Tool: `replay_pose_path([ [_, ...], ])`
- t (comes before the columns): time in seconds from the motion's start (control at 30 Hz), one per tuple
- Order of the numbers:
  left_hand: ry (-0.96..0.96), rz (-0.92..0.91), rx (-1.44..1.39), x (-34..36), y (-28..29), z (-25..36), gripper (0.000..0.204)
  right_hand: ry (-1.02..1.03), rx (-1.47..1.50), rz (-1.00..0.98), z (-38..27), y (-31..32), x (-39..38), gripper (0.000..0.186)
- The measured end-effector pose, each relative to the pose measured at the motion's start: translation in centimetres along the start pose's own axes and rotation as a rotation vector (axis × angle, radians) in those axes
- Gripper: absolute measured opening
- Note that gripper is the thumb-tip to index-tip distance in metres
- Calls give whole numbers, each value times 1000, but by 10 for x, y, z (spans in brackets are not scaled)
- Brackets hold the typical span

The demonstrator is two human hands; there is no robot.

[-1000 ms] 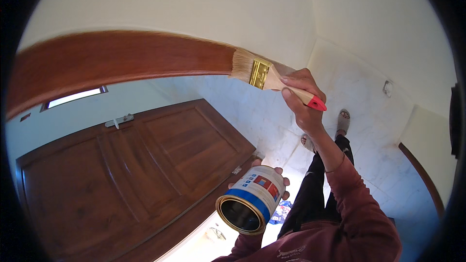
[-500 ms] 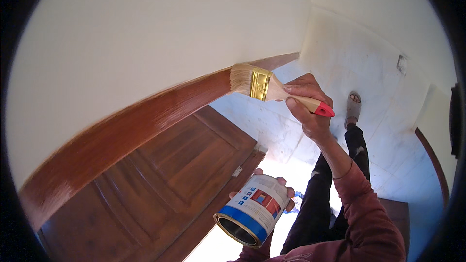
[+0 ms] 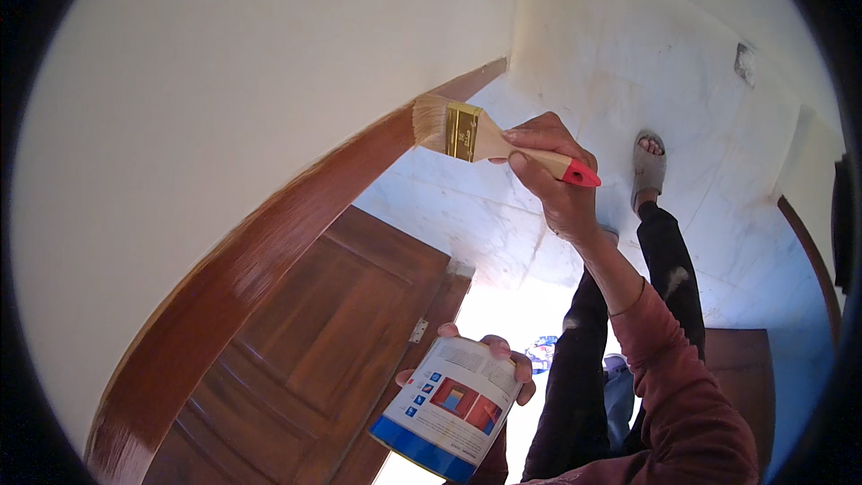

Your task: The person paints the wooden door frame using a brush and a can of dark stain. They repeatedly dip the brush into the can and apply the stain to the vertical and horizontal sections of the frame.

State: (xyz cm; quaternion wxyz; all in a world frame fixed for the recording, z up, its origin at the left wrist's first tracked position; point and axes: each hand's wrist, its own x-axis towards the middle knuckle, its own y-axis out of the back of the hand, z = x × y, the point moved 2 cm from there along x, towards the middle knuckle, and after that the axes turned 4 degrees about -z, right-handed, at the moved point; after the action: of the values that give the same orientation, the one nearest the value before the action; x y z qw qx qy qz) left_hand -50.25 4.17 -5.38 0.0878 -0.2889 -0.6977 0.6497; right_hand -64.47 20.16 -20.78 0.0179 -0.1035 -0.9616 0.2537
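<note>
My right hand (image 3: pixel 558 178) is closed around the handle of a flat paintbrush (image 3: pixel 464 132) with pale bristles, a gold ferrule and a red handle tip. Its bristles touch the reddish-brown wooden trim (image 3: pixel 269 233) near the trim's far end. Below, my left hand (image 3: pixel 510 359) grips a paint can (image 3: pixel 453 404) with a white label and a blue band. Only some fingertips show around the can. The can leans over, and its mouth is out of sight. Beyond the bristles the trim looks paler and duller; pale streaks also mark its near end.
A cream wall (image 3: pixel 233 63) borders the trim. Under it stands a brown panelled door (image 3: pixel 305 323) with a metal hinge (image 3: pixel 418 330). Light marble-like tiles (image 3: pixel 575 63) cover the floor, where my sandalled foot (image 3: pixel 648 162) rests. Another wooden strip (image 3: pixel 808 251) runs along the right side.
The view has shifted. The brush still touches the trim near its far end, held the same way. The can has turned, so its open mouth no longer shows.
</note>
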Motion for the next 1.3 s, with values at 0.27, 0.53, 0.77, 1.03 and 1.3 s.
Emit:
replay_pose_path([
  [0.27,66,76,32,7,-12,11,73,-78,71,64,26,12,2,20],
  [0.53,46,159,34,20,-15,9,73,-225,-86,147,80,41,10,21],
  [0.77,46,196,42,23,-17,6,72,-137,-270,111,96,60,19,21],
  [1.03,49,199,52,20,-7,1,72,-136,-270,291,155,84,6,24],
  [1.3,42,206,67,17,-8,3,71,-110,-131,226,123,29,-6,27],
])
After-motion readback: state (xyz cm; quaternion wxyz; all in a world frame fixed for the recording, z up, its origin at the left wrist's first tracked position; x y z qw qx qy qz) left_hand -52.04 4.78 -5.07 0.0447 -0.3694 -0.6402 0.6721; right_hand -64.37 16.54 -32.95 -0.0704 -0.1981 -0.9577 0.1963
